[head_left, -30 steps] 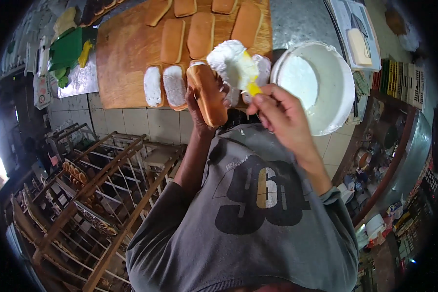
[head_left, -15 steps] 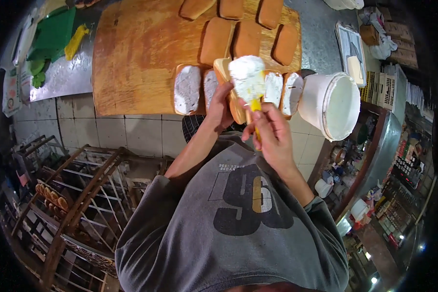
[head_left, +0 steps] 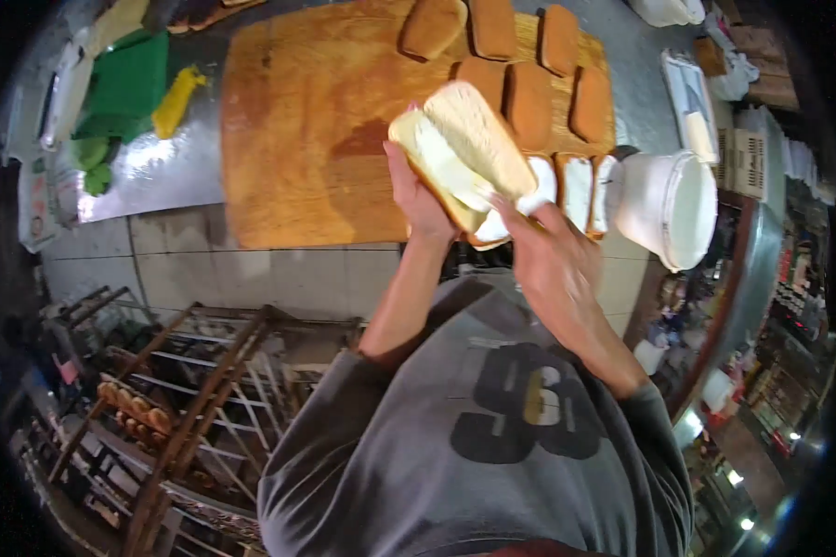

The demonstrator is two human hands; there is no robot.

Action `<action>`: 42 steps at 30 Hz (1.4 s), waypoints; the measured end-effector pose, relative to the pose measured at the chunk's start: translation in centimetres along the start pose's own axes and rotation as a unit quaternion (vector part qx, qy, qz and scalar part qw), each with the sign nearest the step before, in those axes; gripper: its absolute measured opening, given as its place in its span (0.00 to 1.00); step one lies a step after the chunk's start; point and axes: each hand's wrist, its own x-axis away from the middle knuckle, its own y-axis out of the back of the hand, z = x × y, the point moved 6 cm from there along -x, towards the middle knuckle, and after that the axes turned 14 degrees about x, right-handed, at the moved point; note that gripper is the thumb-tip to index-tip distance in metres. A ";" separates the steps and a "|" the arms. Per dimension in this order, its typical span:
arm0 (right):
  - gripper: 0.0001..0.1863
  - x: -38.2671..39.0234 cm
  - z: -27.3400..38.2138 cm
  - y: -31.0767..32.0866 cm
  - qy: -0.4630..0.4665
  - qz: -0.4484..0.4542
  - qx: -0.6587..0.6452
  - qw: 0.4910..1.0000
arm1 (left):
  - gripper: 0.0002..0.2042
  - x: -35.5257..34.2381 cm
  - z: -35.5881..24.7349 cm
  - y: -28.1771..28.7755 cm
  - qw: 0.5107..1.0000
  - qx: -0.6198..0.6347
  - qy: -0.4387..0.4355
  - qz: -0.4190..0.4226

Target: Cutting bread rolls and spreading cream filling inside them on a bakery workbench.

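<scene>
My left hand (head_left: 424, 206) cradles a split bread loaf (head_left: 486, 139), opened like a book with its pale cut faces up. Closed around a spatula (head_left: 479, 189), my right hand (head_left: 559, 265) holds it against the nearer half of the loaf. White cream lies in a strip along that half; the spatula's yellow handle is hidden by my fingers. Beside my right hand, several cream-covered bread pieces (head_left: 576, 190) line the near edge of the wooden board (head_left: 297, 139), partly covered by the loaf and hand. Several brown loaves (head_left: 530, 107) lie farther back.
A white bucket (head_left: 646, 204) stands right of the board. On the metal table at left are a green sheet (head_left: 125, 84) and a yellow cloth-like piece (head_left: 176, 104). A metal rack (head_left: 181, 399) with breads (head_left: 135, 408) stands low at left; a cluttered shelf is at right.
The bread in my left hand has been opened out and tilted. My right hand has brought the cream-loaded spatula down onto its cut face. The whole view has shifted, moving the board rightward.
</scene>
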 end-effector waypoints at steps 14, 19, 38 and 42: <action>0.15 13.1 -25.6 4.2 -0.365 -0.092 -0.133 0.917 | 0.37 -1.7 6.8 -2.3 0.963 0.007 0.263 0.056; 0.13 8.2 -37.1 -1.8 -0.249 0.211 0.166 0.931 | 0.37 6.6 17.9 -5.4 0.886 0.105 0.451 0.041; 0.06 -2.2 -36.8 -8.3 0.301 0.350 0.036 0.886 | 0.35 14.6 25.7 -5.3 0.933 -0.063 0.334 -0.116; 0.10 -2.2 -40.4 -2.1 0.308 0.374 -0.193 0.853 | 0.36 15.4 25.5 -5.5 0.930 0.027 0.353 -0.097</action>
